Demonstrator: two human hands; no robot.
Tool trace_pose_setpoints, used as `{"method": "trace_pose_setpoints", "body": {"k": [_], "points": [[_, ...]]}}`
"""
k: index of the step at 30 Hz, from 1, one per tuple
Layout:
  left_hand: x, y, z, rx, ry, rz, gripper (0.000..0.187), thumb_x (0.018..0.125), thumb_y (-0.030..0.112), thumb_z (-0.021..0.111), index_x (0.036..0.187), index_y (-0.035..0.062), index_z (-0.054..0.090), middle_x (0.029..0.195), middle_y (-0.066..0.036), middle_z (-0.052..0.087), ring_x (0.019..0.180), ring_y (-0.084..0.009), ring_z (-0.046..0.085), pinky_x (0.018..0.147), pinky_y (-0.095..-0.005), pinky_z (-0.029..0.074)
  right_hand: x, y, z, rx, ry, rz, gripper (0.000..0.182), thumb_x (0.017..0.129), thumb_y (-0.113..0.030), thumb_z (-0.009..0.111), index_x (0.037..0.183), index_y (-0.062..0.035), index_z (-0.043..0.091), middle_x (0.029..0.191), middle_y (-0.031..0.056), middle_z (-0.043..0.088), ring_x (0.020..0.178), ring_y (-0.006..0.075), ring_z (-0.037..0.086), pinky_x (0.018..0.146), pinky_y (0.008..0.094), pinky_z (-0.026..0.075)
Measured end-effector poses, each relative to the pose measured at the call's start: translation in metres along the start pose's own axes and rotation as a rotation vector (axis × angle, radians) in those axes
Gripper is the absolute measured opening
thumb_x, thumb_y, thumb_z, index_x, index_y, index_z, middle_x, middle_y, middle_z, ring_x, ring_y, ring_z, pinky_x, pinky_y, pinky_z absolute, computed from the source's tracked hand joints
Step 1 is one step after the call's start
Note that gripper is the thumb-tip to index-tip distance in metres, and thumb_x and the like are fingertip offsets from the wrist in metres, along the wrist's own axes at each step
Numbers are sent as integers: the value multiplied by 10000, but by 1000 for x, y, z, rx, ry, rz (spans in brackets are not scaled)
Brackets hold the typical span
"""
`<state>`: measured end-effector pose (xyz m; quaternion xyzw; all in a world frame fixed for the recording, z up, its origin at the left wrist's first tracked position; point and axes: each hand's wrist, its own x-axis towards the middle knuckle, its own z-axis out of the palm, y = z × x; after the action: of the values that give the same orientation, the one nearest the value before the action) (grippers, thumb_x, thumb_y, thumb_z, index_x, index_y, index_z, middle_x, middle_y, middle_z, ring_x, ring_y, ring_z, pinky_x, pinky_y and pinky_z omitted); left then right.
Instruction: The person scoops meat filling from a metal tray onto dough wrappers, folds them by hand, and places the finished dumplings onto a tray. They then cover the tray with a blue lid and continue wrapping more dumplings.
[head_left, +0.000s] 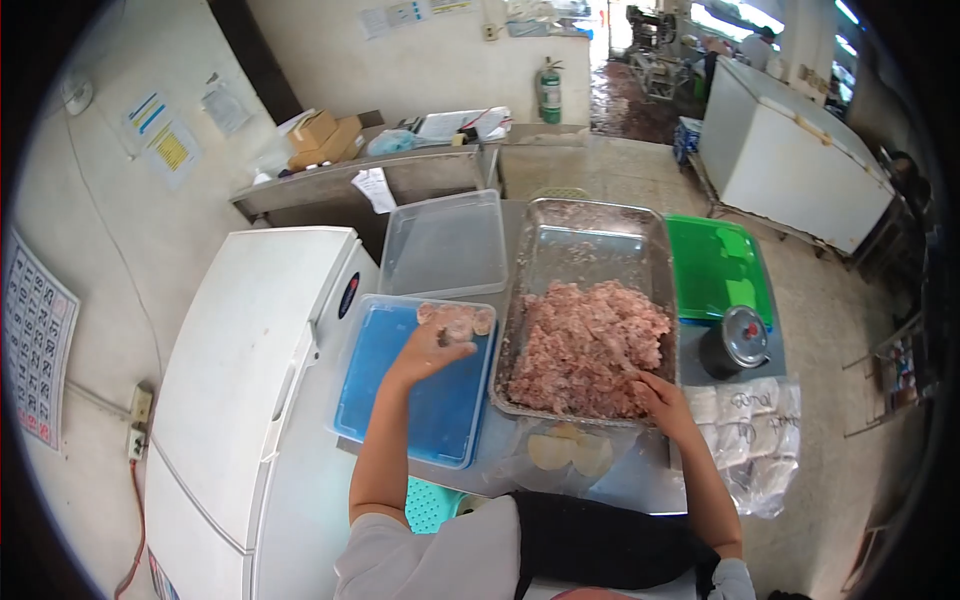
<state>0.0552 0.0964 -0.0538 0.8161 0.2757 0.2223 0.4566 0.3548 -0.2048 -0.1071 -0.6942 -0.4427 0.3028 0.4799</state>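
Note:
My left hand [432, 352] is over a clear plastic container [400, 400] with a blue bottom. Its thumb is spread away from its fingers, and the fingertips are at a short row of ground meat portions [457, 320] along the far edge. My right hand [664, 404] reaches over the near right side of a metal tray [590, 245]. Its fingers are bent together into a large heap of pink ground meat [590, 345], which partly hides the fingertips. The far part of the tray is smeared with meat residue.
A clear lid [445, 245] lies beyond the container. Right of the tray are a green container [720, 265], a lidded metal pot [735, 343] and packed plastic bags [750, 430]. Pale round items in plastic [570, 452] lie before the tray. A white freezer [250, 350] stands at left.

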Motion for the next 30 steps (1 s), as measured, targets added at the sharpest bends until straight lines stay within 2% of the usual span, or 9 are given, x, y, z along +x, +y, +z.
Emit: {"method": "trace_pose_setpoints", "body": {"k": [3,6,12,20,22,23,25,27,30], "points": [[-16,-54,-36,298,268,-223,619,713,202,791,1243,2,539,1123,-165,616,1103,-297,570,917,-371,470,-5,-8,2,59,26,122,303,954,-193,566,1185,-4,616,999,35,669,924,96,575,821,258,464],[-11,-93,-55,690,405,-205,664,722,151,767,1312,37,483,1176,-185,602,1022,-319,607,857,-371,507,-6,-14,5,33,44,122,296,952,-185,566,1177,1,618,1001,40,666,921,89,576,825,249,462],[13,-98,-47,528,351,-341,905,764,158,734,1495,123,202,1112,-237,620,929,-377,633,824,-420,507,-3,-7,3,88,41,188,286,944,-166,572,1165,9,619,1013,40,670,927,93,580,830,241,459],[27,-94,-45,498,262,-314,923,782,117,709,1513,160,147,1134,-247,618,1002,-398,623,846,-418,505,-1,-13,-2,-6,-56,183,287,939,-158,573,1189,-26,622,1050,79,686,944,103,605,832,243,466],[22,-95,-43,477,229,-309,918,788,113,703,1514,160,143,1158,-248,609,1023,-396,617,858,-413,502,1,-9,-11,-215,-104,183,277,916,-189,604,1151,-49,645,972,128,690,898,176,657,773,291,501],[14,-90,-44,591,240,-198,870,795,110,700,1502,156,194,1193,-238,596,1061,-384,603,869,-406,496,1,-15,-22,-223,-82,210,277,916,-189,604,1151,-49,645,972,128,690,898,176,657,773,291,501],[-2,-63,-32,685,240,-70,824,801,108,696,1490,153,246,1228,-229,582,1099,-373,589,880,-399,491,5,-36,-47,-894,-98,-127,219,889,-234,620,1017,-66,679,862,138,663,822,259,663,685,364,513],[-20,-19,-13,666,276,71,602,812,96,689,1368,122,460,1227,-174,592,1100,-345,585,881,-390,483,14,-56,-62,-1035,-103,-171,199,882,-253,614,942,-74,676,796,114,646,763,277,653,639,400,503],[-48,49,45,158,16,60,314,833,121,670,1140,76,620,1115,-132,627,1001,-320,608,871,-378,483,14,-39,-58,-1229,-167,-244,215,884,-283,587,833,-90,668,715,85,636,680,282,650,576,428,500]]}}
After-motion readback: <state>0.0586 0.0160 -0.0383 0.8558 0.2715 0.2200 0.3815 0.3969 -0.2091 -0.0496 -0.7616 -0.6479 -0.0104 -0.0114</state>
